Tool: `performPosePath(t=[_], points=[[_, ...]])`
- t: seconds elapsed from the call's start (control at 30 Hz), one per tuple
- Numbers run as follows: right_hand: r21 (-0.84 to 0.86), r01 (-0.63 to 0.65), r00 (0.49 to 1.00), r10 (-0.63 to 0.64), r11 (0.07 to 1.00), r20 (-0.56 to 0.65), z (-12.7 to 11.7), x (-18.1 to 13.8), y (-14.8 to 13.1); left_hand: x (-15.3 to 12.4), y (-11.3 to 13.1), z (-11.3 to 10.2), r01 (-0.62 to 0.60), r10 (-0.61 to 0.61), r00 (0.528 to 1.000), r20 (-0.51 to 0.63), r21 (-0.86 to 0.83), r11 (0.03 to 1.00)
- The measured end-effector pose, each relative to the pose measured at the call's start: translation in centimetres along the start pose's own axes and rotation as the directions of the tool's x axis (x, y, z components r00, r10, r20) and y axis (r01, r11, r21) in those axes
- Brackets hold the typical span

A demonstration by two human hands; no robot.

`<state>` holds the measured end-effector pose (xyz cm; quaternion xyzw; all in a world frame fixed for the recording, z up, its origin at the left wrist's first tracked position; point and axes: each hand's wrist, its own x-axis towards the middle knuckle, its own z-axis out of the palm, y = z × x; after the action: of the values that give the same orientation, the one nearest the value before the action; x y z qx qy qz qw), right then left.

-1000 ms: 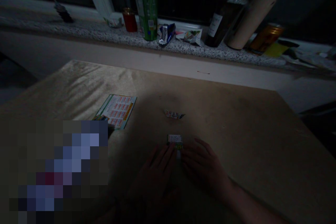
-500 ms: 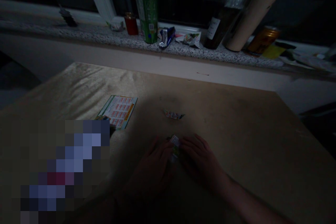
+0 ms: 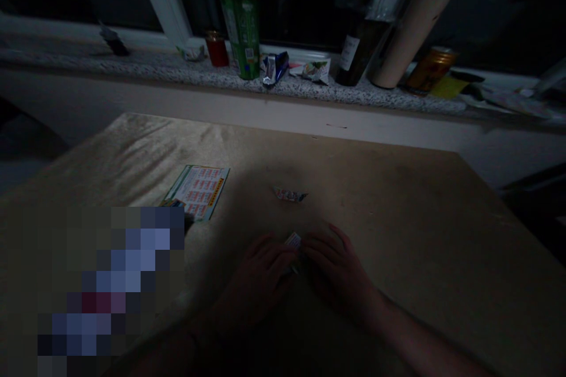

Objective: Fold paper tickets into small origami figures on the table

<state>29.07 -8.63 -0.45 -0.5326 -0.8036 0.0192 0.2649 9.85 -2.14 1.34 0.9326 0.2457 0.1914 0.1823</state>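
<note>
The scene is dim. My left hand (image 3: 260, 274) and my right hand (image 3: 338, 271) rest close together on a tan table (image 3: 398, 230), fingers curled in toward each other. Between the fingertips sits a small folded printed paper (image 3: 292, 241), pinched from both sides and mostly hidden by the fingers. A second small folded paper piece (image 3: 289, 194) lies on the table just beyond the hands, apart from them.
A printed sheet (image 3: 198, 190) lies left of the hands. A blurred patch covers the lower left. On the granite sill (image 3: 154, 68) behind stand a green bottle (image 3: 242, 29), a red can (image 3: 217, 48), a dark bottle (image 3: 356, 50), a cardboard tube (image 3: 411, 23), a gold can (image 3: 430, 69) and wrappers.
The small paper between my fingers has been folded up narrower and is more covered by both hands. The hands have closed in on it. The view has shifted slightly.
</note>
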Motion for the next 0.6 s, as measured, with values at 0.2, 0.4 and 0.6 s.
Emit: performPosePath(t=[0.2, 0.4, 0.6], points=[[-0.047, 0.007, 1.000, -0.007, 0.999, 0.001, 0.20, -0.16, 0.28, 0.11, 0.01, -0.05, -0.074, 0.074, 0.997, 0.013, -0.024, 0.997], [-0.112, 0.044, 0.998, -0.048, 0.993, -0.035, 0.41, -0.49, 0.71, -0.24, -0.13, -0.22, -0.155, 0.152, 0.988, -0.032, -0.094, 0.983], [-0.163, 0.038, 0.997, -0.049, 0.986, -0.063, 0.51, -0.69, 0.96, -0.16, -0.46, -0.63, -0.155, 0.153, 0.988, -0.027, -0.079, 0.985]])
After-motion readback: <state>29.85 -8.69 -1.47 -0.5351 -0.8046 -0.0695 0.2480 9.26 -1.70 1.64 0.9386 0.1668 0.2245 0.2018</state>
